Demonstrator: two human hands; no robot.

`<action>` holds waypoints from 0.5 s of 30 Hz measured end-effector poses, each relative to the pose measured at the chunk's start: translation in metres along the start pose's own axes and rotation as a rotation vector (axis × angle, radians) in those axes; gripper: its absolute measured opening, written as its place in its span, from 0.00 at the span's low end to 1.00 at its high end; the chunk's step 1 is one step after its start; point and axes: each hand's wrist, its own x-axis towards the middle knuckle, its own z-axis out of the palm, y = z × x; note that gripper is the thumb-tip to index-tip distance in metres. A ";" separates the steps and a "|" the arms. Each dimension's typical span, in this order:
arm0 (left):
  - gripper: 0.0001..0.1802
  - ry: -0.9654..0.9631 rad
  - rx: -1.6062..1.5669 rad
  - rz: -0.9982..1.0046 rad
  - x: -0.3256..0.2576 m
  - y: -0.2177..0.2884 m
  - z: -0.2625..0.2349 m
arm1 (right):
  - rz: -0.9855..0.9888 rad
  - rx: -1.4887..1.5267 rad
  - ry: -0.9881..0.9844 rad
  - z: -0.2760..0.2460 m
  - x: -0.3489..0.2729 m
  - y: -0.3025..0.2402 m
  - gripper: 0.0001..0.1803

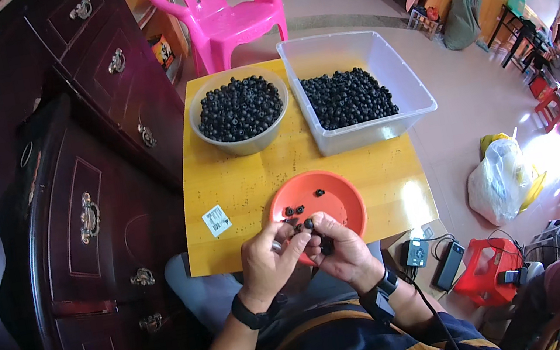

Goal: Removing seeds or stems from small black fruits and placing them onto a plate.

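Observation:
My right hand [345, 253] pinches a small black round piece [309, 223] between thumb and finger, and more dark pieces show under its curled fingers. My left hand [266, 264] meets it from the left, fingertips closed together; what they grip is partly hidden. Both hands are over the near part of an orange-red plastic plate [333, 199]. A few loose black pieces [294, 211] lie on that plate. Behind it stand a round translucent tub [244, 144] and a rectangular clear plastic bin [370, 133], both holding many such pieces.
The yellow tabletop [238, 190] carries scattered dark specks and a white label [216, 221]. A dark wooden cabinet [74, 196] rises at left, a pink chair [230, 19] behind. At right are a stuffed plastic bag [497, 182], a red stool [488, 269], cabled devices [449, 265] and other people.

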 end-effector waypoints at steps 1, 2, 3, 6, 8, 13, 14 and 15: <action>0.14 -0.036 0.004 0.004 0.000 -0.005 -0.003 | -0.021 -0.036 -0.031 0.002 0.000 -0.001 0.04; 0.14 -0.073 0.004 0.013 0.004 -0.007 -0.004 | -0.047 -0.075 -0.063 0.003 0.001 -0.002 0.04; 0.14 -0.072 0.003 0.009 0.006 -0.006 -0.006 | -0.066 -0.080 -0.083 0.002 0.003 -0.001 0.04; 0.15 -0.129 0.030 0.009 0.008 -0.001 -0.009 | -0.053 -0.101 -0.090 -0.001 0.003 0.000 0.04; 0.17 -0.173 0.073 -0.046 0.008 -0.005 -0.008 | -0.041 -0.105 -0.078 -0.001 0.003 0.001 0.04; 0.20 -0.192 0.145 0.024 0.011 -0.007 -0.010 | -0.025 -0.127 -0.062 -0.003 0.006 0.004 0.04; 0.21 -0.187 0.147 0.036 0.010 -0.007 -0.009 | -0.027 -0.135 -0.068 -0.002 0.006 0.003 0.04; 0.21 -0.185 0.148 0.038 0.010 -0.008 -0.009 | -0.029 -0.143 -0.075 -0.001 0.005 0.003 0.04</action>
